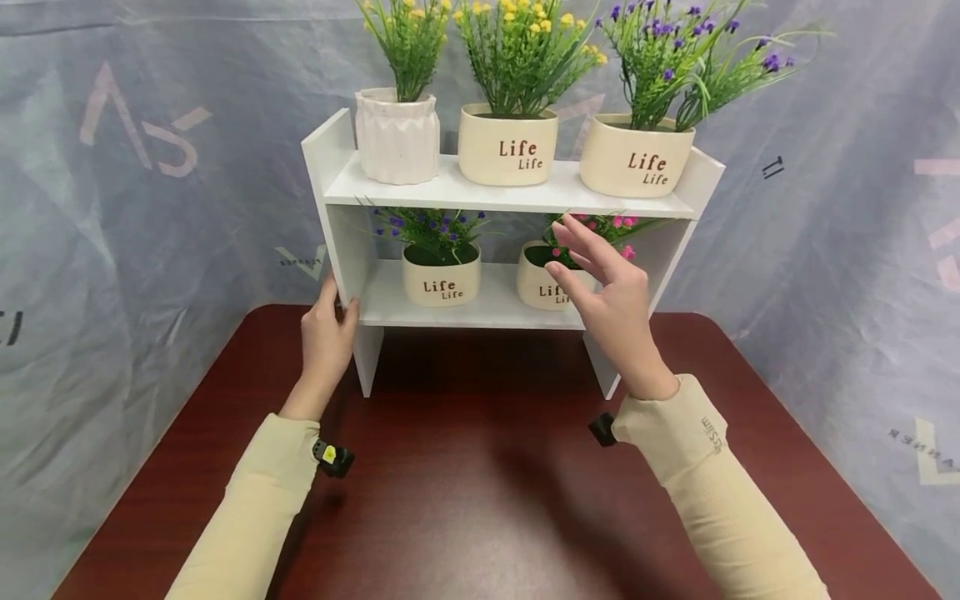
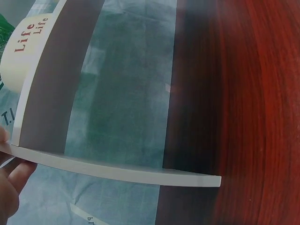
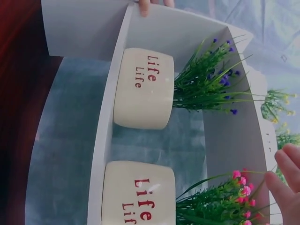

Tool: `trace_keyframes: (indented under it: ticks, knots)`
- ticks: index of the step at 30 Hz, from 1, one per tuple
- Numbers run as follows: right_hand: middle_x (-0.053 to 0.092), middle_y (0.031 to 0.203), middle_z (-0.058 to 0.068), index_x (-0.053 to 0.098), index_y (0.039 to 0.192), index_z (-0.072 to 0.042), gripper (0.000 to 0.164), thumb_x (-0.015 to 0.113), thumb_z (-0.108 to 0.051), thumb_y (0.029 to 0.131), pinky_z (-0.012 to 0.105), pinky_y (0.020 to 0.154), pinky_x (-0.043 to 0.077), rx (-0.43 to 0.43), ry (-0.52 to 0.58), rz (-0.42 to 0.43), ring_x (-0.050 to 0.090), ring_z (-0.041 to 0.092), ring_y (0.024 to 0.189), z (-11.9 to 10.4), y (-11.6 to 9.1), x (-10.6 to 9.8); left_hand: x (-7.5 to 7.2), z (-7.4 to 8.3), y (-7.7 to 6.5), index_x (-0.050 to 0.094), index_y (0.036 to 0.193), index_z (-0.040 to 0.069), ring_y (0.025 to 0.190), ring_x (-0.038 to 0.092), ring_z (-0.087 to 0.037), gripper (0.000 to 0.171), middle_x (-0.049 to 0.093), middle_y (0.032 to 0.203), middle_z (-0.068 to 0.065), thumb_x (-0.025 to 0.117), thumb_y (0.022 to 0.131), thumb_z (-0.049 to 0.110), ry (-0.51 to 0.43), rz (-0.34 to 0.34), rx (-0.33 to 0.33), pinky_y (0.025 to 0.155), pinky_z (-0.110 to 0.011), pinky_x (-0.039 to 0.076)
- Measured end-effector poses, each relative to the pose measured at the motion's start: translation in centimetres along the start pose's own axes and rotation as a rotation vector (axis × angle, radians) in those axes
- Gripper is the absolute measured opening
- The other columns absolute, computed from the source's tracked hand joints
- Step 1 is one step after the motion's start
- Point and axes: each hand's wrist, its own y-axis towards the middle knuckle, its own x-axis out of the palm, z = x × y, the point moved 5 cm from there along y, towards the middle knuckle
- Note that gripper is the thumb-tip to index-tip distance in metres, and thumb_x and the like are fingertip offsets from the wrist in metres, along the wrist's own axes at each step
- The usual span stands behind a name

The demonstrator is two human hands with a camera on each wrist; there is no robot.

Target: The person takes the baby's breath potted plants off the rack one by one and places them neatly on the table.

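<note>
A white two-tier shelf (image 1: 480, 318) stands on a dark red table. My left hand (image 1: 327, 331) grips its left side panel (image 2: 117, 172), thumb on the inner side and fingers outside. Raised before the shelf's right half is my right hand (image 1: 613, 308), holding nothing, its fingers loosely bent. Behind it, partly hidden, a cream pot (image 1: 531, 279) with pink flowers (image 3: 243, 190) sits on the lower tier. Left of that pot is another cream pot (image 1: 441, 277) with purple flowers (image 3: 222, 77). Both pots bear the word "Life".
Along the top tier stand a white ribbed pot (image 1: 397, 142) and a cream pot (image 1: 507, 150), both with yellow flowers, and a cream pot (image 1: 636, 160) with purple flowers. Grey printed cloth (image 1: 150, 233) hangs around the table (image 1: 450, 475).
</note>
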Motion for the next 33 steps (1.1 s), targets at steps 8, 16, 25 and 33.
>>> trace_keyframes:
  ticks: [8, 16, 25, 33]
  knots:
    - [0.066, 0.129, 0.002, 0.057, 0.137, -0.017, 0.050, 0.071, -0.016, 0.088, 0.027, 0.104, 0.048, 0.049, 0.010, -0.031, 0.062, 0.010, 0.118, -0.3, 0.7, 0.6, -0.1, -0.1, -0.2, 0.041, 0.148, 0.011, 0.099, 0.066, -0.043, 0.055, 0.064, 0.120, -0.028, 0.058, 0.096, 0.007, 0.005, 0.027, -0.006, 0.072, -0.053, 0.055]
    - [0.066, 0.129, 0.003, 0.057, 0.137, -0.018, 0.052, 0.072, -0.017, 0.088, 0.027, 0.103, 0.049, 0.094, 0.013, -0.053, 0.061, 0.010, 0.120, -0.4, 1.3, 0.8, 0.4, -0.1, -0.2, 0.041, 0.148, 0.013, 0.102, 0.065, -0.041, 0.056, 0.063, 0.123, -0.026, 0.059, 0.095, 0.007, -0.012, 0.020, -0.003, 0.071, -0.051, 0.055]
    - [0.064, 0.131, 0.007, 0.055, 0.139, -0.015, 0.053, 0.071, -0.019, 0.089, 0.028, 0.106, 0.047, 0.139, 0.056, -0.069, 0.059, 0.013, 0.123, -0.4, 1.9, 1.4, 0.2, -0.2, -0.5, 0.044, 0.147, 0.015, 0.096, 0.067, -0.040, 0.057, 0.062, 0.127, -0.023, 0.061, 0.094, 0.005, -0.032, 0.047, -0.013, 0.066, -0.047, 0.055]
    - [0.063, 0.132, 0.007, 0.054, 0.140, -0.011, 0.053, 0.070, -0.019, 0.090, 0.024, 0.107, 0.045, 0.147, 0.109, -0.084, 0.059, 0.012, 0.124, -1.0, 3.4, 2.5, 0.1, -0.7, -0.6, 0.045, 0.146, 0.015, 0.096, 0.068, -0.040, 0.056, 0.062, 0.129, -0.023, 0.062, 0.093, 0.006, -0.009, 0.068, -0.025, 0.066, -0.048, 0.056]
